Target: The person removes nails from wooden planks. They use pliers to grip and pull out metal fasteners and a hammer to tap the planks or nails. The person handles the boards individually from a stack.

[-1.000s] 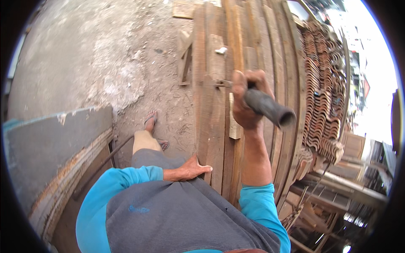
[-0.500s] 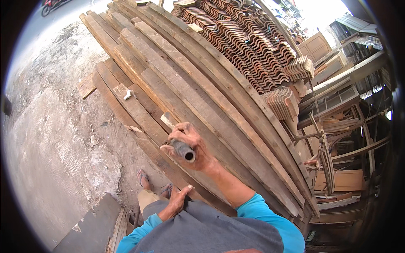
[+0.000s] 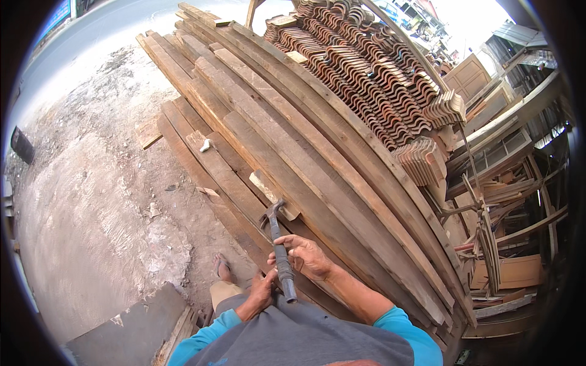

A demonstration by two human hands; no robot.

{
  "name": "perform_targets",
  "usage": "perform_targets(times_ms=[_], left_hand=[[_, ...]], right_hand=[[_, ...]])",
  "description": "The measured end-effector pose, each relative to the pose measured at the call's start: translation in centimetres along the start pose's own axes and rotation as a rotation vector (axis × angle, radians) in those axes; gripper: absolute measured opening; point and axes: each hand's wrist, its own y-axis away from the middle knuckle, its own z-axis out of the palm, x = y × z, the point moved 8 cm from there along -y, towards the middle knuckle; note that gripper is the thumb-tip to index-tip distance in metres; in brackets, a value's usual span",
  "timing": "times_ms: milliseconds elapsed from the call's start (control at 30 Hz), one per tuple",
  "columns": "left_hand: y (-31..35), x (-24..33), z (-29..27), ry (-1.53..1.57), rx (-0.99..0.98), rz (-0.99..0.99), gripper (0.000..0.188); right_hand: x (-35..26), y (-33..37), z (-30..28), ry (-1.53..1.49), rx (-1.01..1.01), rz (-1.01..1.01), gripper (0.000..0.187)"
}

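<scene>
My right hand [image 3: 311,257] grips a claw hammer [image 3: 282,259] by its dark handle, fingers curled round it below the head. The hammer's head points away from me and its butt end points back toward my shirt. Close by on the left, my left hand [image 3: 259,294] is closed at my waist, its fingertips beside the handle; what they hold, if anything, is hidden. Under and beyond both hands lie long wooden beams [image 3: 268,131], side by side. A short pale piece of wood [image 3: 264,188] lies on them just past the hammer head.
A small white object [image 3: 206,146] lies on a beam. Stacked clay roof tiles [image 3: 360,79] stand beyond the beams at the back right. Timber scraps and a brown panel [image 3: 510,272] fill the right side. A grey board [image 3: 128,329] lies at lower left on rough ground [image 3: 110,201].
The hammer has swung from butt toward me to lying lengthwise, its head now showing. My right hand has come down and back, close to my left. The whole view has shifted; the motorcycle has left it.
</scene>
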Motion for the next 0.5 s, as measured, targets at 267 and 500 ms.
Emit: perform_targets(times_ms=[267, 500], left_hand=[[0.7, 2.4, 2.2, 0.065, -0.177, 0.165, 0.058], [2.3, 4.7, 1.0, 0.059, -0.092, 0.153, 0.08]], right_hand=[[1.7, 1.9, -1.5, 0.43, 0.505, -0.078, 0.055], [-3.0, 0.0, 7.2, 0.288, 0.141, -0.273, 0.043]])
